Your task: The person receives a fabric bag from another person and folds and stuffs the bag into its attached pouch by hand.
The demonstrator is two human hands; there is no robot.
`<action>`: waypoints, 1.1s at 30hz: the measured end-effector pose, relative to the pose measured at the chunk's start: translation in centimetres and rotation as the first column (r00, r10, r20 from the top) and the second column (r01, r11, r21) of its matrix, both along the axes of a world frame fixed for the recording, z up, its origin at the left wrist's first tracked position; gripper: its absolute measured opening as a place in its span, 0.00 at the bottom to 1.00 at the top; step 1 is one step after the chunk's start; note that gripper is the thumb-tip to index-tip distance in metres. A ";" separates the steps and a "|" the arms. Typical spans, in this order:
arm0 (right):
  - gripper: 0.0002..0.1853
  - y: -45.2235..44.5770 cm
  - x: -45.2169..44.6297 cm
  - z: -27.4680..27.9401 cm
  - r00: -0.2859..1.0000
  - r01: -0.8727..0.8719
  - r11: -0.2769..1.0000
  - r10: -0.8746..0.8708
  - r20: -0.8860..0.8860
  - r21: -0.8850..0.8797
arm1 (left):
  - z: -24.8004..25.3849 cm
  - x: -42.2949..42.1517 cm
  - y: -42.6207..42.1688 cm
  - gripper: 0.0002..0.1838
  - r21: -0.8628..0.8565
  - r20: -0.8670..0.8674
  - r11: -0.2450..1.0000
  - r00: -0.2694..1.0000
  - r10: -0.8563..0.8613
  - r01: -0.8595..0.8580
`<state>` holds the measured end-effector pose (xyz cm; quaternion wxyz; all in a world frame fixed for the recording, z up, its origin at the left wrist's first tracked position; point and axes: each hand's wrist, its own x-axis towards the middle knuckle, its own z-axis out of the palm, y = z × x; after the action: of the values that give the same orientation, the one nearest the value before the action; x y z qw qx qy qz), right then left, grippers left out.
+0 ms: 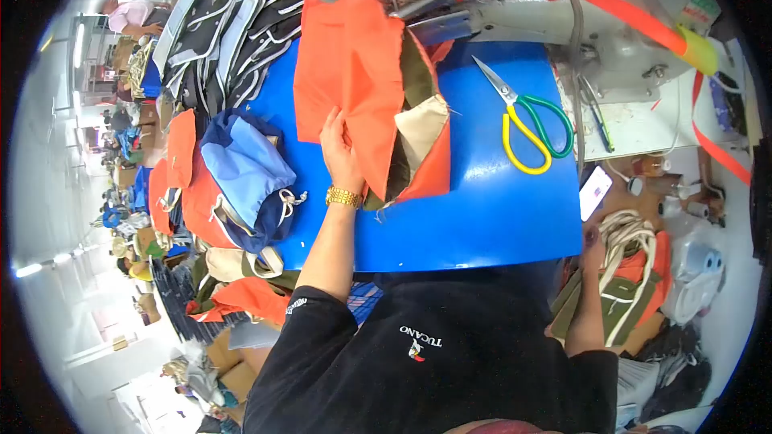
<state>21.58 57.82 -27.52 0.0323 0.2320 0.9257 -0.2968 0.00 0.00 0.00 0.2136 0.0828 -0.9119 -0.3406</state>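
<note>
The orange fabric piece [346,64], with olive and cream showing at its open side, lies at upper centre, extending above and right of the left grip [342,153] on the blue bench [498,225]. Metal parts of the sewing machine [519,22], itself cut off by the frame's top, hide its upper end. The left grip's fingers touch its lower left part; whether they pinch or merely press cannot be told. The right grip [593,246], small and dim at right, is likewise unclear.
</note>
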 end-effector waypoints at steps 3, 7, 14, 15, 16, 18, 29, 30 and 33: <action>0.24 0.1 -0.8 9.3 0.996 0.054 0.997 -0.057 -0.068 -0.051 | -0.6 -0.3 -0.8 0.21 -0.009 -0.056 1.000 0.998 -0.025 0.025; 0.21 -1.1 -3.1 19.4 0.953 0.166 0.970 -0.204 -0.223 -0.178 | -0.6 -0.2 -1.2 0.19 0.192 -0.149 0.981 0.988 0.037 -0.008; 0.22 -12.8 -11.6 33.7 0.908 -0.100 0.904 -0.088 -0.411 -0.415 | 10.4 -0.8 3.6 0.19 -0.029 -0.382 0.974 0.898 -0.217 0.224; 0.22 -14.7 -12.8 34.1 0.901 -0.175 0.854 -0.062 -0.430 -0.490 | 11.6 -1.6 4.8 0.20 -0.080 -0.392 0.959 0.876 -0.281 0.271; 0.22 -16.7 -14.2 35.5 0.922 -0.209 0.847 0.004 -0.387 -0.489 | 12.6 -2.4 6.0 0.21 -0.136 -0.398 0.939 0.851 -0.343 0.315; 0.24 -21.0 -17.0 37.3 0.854 -0.407 0.746 0.107 -0.508 -0.527 | 14.1 -3.6 8.2 0.23 -0.196 -0.390 0.935 0.851 -0.351 0.296; 0.19 -31.4 -27.4 41.8 0.595 -0.644 0.753 0.379 -0.708 -0.138 | 15.6 -6.4 8.4 0.18 -0.417 -0.376 0.866 0.814 -0.442 0.277; 0.18 -31.6 -27.9 41.7 0.599 -0.643 0.754 0.385 -0.702 -0.135 | 16.0 -6.4 8.2 0.18 -0.452 -0.360 0.848 0.814 -0.456 0.275; 0.14 -32.0 -28.7 41.4 0.617 -0.653 0.738 0.388 -0.685 -0.170 | 15.8 -7.3 7.3 0.18 -0.555 -0.344 0.782 0.778 -0.525 0.283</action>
<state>-7.13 25.82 13.85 -0.1329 -0.1743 0.8282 -0.5157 -7.28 7.26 15.85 0.3658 -0.2637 -0.8789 -0.1556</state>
